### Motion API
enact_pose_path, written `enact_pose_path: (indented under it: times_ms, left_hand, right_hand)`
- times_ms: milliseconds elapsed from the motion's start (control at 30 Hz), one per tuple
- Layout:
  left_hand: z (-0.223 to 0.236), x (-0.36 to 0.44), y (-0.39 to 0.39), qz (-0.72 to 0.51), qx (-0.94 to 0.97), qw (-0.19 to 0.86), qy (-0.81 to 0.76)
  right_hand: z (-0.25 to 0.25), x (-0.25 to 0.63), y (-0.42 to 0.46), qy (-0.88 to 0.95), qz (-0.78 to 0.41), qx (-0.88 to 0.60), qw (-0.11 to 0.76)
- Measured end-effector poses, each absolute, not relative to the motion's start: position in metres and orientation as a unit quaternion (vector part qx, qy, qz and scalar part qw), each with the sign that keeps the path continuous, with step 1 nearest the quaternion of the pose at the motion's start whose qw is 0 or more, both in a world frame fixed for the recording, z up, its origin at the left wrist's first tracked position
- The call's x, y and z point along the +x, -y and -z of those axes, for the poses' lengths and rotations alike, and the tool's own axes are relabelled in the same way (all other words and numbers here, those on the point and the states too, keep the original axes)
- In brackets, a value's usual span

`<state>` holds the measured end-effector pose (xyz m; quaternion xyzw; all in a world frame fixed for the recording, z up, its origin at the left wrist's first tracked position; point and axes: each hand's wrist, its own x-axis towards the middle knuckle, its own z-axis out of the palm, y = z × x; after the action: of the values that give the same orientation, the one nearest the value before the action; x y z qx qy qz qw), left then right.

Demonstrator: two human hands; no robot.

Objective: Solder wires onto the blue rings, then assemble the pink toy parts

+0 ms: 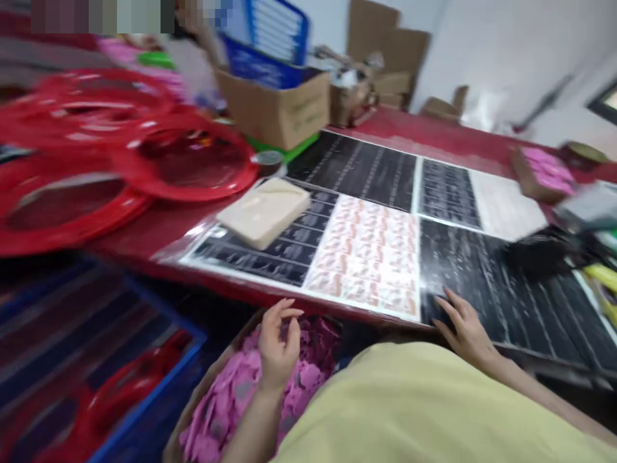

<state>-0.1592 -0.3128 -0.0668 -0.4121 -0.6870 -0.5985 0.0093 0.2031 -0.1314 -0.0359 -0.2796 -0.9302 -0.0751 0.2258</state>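
Holding nothing, fingers parted, with left hand (280,344) over pink pieces (219,402) and right hand (465,326) well apart at table's (193,213) front edge, could skew dark sheet (475,280) by brushing sideways.

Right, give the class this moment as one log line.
left hand: empty, over pink pieces | right hand: fingers over black panel, contact unclear | cream block: on navy panel
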Motion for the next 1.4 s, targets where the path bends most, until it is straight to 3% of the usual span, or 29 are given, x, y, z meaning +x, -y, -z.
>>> enact_pose_path:
  times_ms: [267,533,633,767,900,1000,1100,1400]
  left_hand:
    - [0.025,-0.103,0.203,0.476,-0.701,-0.071,0.526]
    - [0.019,-0.025,0.152,0.334,-0.826,-0.149,0.429]
    - [0.025,0.001,0.144,0.309,-0.837,-0.127,0.433]
    - [0.024,0.029,0.14,0.296,-0.846,-0.113,0.429]
    - [0.01,0.053,0.134,0.268,-0.857,-0.123,0.422]
    - [-0.003,0.072,0.125,0.232,-0.876,-0.132,0.401]
    - [-0.013,0.092,0.116,0.195,-0.896,-0.142,0.372]
    - [-0.016,0.125,0.107,0.137,-0.92,-0.153,0.333]
  right_hand:
    - [0.057,0.232,0.139,0.818,0.107,-0.473,0.309]
    - [0.051,0.238,0.137,0.85,0.071,-0.338,0.398]
    - [0.042,0.278,0.139,0.845,0.069,-0.325,0.42]
    - [0.021,0.389,0.142,0.73,0.11,-0.51,0.44]
    - [0.02,0.504,0.132,0.582,0.117,-0.691,0.412]
    - [0.036,0.546,0.108,0.553,0.07,-0.767,0.319]
    - [0.049,0.556,0.077,0.57,0.019,-0.784,0.244]
    - [0.037,0.579,0.057,0.582,-0.026,-0.777,0.238]
